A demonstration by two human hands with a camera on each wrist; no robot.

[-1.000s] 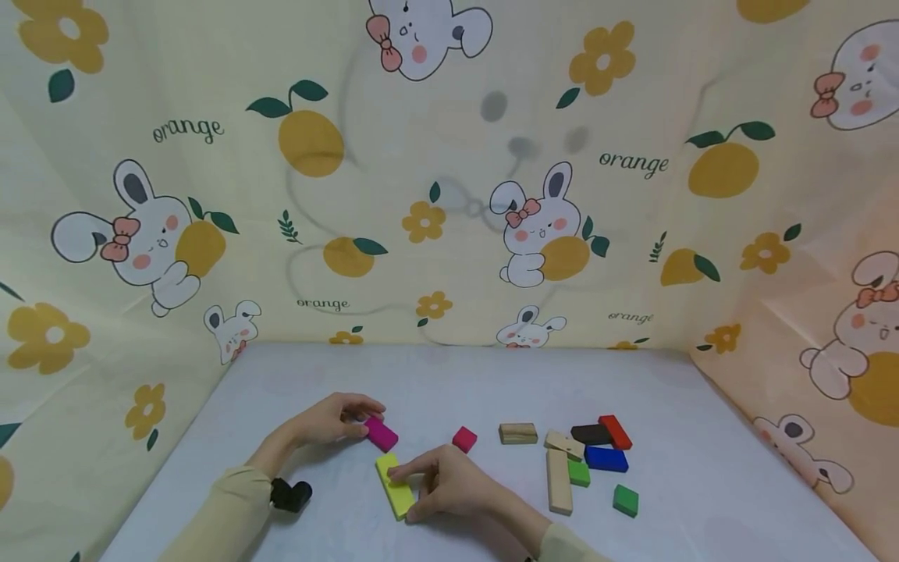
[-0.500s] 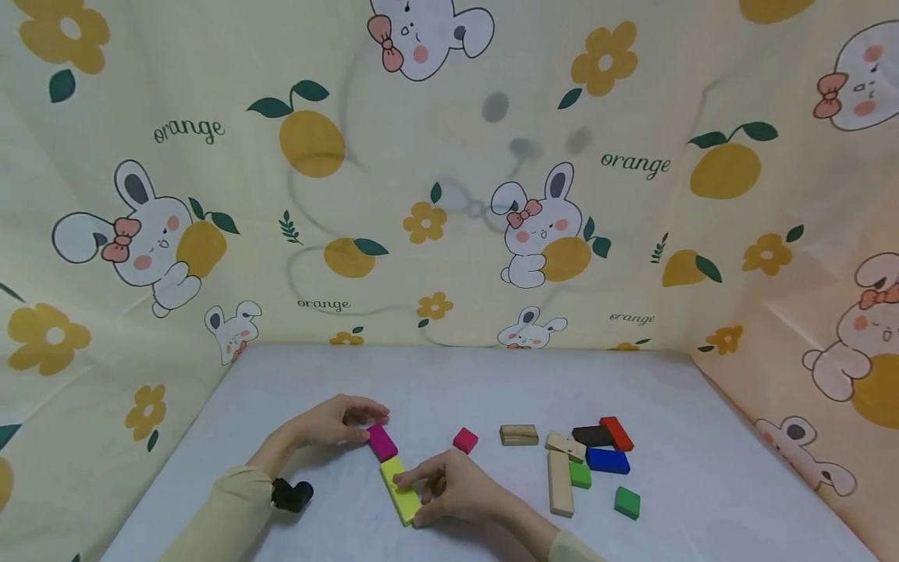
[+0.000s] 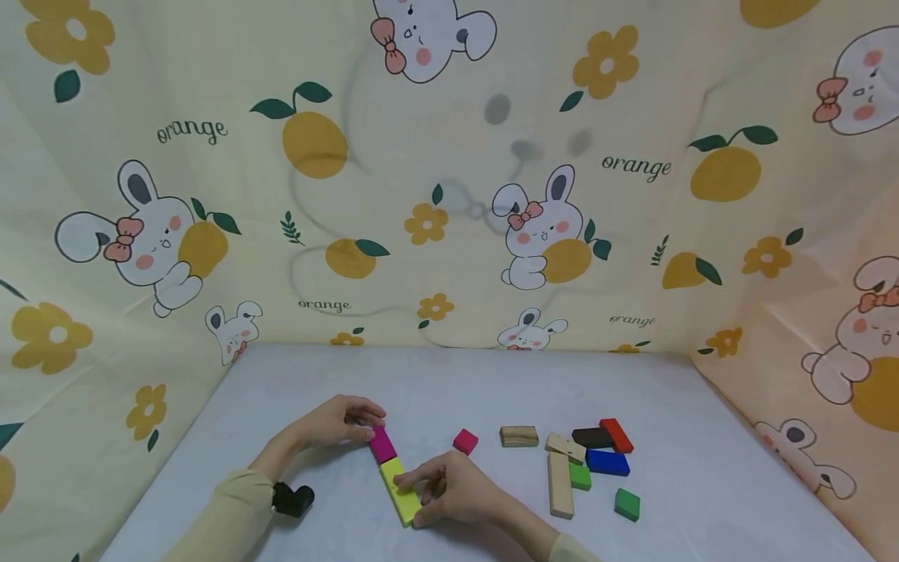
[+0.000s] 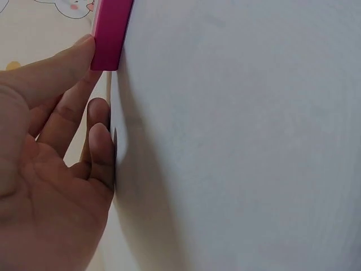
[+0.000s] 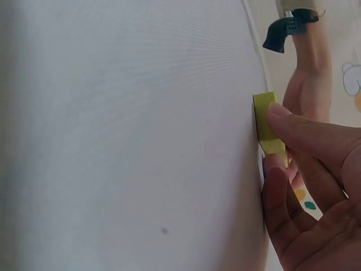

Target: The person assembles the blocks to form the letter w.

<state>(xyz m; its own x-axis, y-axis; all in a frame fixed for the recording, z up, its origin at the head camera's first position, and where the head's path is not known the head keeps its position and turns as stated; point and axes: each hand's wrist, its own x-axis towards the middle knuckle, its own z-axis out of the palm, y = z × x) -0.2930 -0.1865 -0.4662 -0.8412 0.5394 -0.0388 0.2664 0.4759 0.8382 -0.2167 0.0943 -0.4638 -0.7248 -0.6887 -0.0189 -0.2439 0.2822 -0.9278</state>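
Left grip (image 3: 340, 421) is pinching a magenta block (image 3: 383, 445), right grip (image 3: 455, 489) a yellow block (image 3: 401, 499), seemingly aligning ends, careful release likely next.

Rabbit-print backdrop (image 3: 449, 172), faint shadows (image 3: 497, 109), white tabletop (image 3: 449, 382)

In front of me, the left hand (image 3: 337, 423) holds a magenta block (image 3: 383, 446) by its far end while the right hand (image 3: 453, 492) pinches a yellow block (image 3: 399, 497); the 2 lie end to end on the white table (image 3: 449, 390). Just beyond the right hand sits a pinkish-red cube (image 3: 465, 442). Farther right cluster a black block (image 3: 591, 438), a red block (image 3: 616, 435), a blue block (image 3: 608, 463), a green block (image 3: 580, 477) and 2 pale wooden blocks (image 3: 560, 486).
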